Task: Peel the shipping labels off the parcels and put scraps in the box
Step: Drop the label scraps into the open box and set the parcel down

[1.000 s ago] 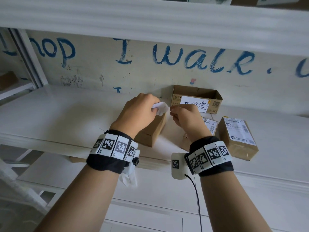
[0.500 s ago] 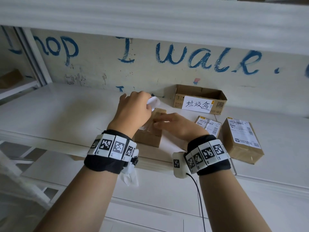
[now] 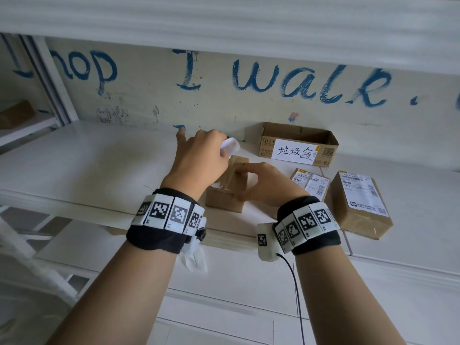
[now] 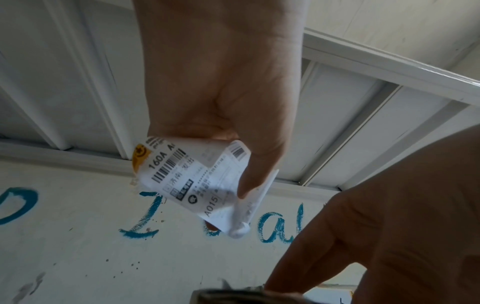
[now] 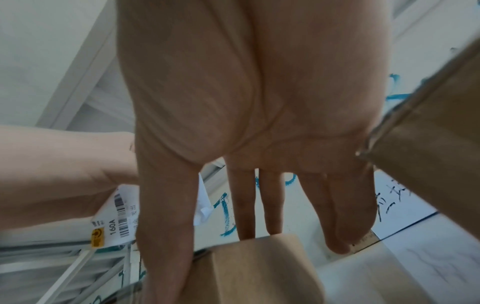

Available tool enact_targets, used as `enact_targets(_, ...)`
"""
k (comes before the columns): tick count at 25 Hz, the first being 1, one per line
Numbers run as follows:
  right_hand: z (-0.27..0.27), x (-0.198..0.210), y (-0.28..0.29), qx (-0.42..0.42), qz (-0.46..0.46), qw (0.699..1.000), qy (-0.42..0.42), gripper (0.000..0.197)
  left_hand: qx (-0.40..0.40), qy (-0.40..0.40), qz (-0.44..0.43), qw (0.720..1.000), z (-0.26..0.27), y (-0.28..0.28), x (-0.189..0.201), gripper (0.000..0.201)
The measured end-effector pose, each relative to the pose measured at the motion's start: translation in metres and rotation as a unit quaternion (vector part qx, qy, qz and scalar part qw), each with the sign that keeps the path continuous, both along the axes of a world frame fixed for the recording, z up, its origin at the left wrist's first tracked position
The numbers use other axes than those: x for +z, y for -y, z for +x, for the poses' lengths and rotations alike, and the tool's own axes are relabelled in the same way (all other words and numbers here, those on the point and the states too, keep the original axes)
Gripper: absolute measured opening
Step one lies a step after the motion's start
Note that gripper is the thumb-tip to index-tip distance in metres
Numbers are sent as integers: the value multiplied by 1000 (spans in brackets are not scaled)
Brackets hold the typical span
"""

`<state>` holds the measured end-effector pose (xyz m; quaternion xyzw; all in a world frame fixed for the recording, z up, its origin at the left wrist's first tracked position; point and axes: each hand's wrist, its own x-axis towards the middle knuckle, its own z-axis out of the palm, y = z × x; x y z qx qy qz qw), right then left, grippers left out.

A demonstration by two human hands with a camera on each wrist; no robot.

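Observation:
My left hand (image 3: 199,155) pinches a peeled white shipping label (image 3: 230,145), curled and printed with barcodes (image 4: 192,181), above a small brown parcel (image 3: 229,192) on the white shelf. My right hand (image 3: 258,180) lies on that parcel with straight fingers (image 5: 246,205); its top shows torn paper where a label was. The open cardboard scrap box (image 3: 298,143), with a handwritten white sign, stands against the wall behind and to the right. Two more parcels keep their labels: a flat one (image 3: 311,183) and a taller one (image 3: 361,202).
The shelf (image 3: 87,165) runs wide to the left, its front edge (image 3: 74,202) just under my wrists. A wall with blue painted writing (image 3: 298,80) closes the back. An upper shelf board (image 3: 224,26) hangs overhead. Another brown box (image 3: 15,115) sits on a side shelf far left.
My right hand let go of the label and came down flat onto the small parcel. My left hand lifted the freed label up and away from the parcel.

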<state>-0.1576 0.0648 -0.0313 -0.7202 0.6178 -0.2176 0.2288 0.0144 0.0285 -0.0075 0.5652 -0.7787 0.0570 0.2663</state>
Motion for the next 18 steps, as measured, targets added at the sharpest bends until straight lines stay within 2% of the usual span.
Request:
enact_targets(4, -5, 1, 1, -19, 24, 1000, 1, 60, -18, 2, -22, 1000, -7, 3, 7, 16)
enact_targets(9, -9, 5, 3, -9, 39, 999, -9, 49, -44, 7, -11, 999, -20, 2, 12, 18)
enact_targets(14, -23, 13, 6, -35, 20, 996, 79, 69, -86, -35, -18, 996, -33, -4, 17, 18)
enact_targets(18, -38, 25, 5, -70, -47, 984, 158, 45, -103, -37, 7, 994, -43, 3, 16, 20)
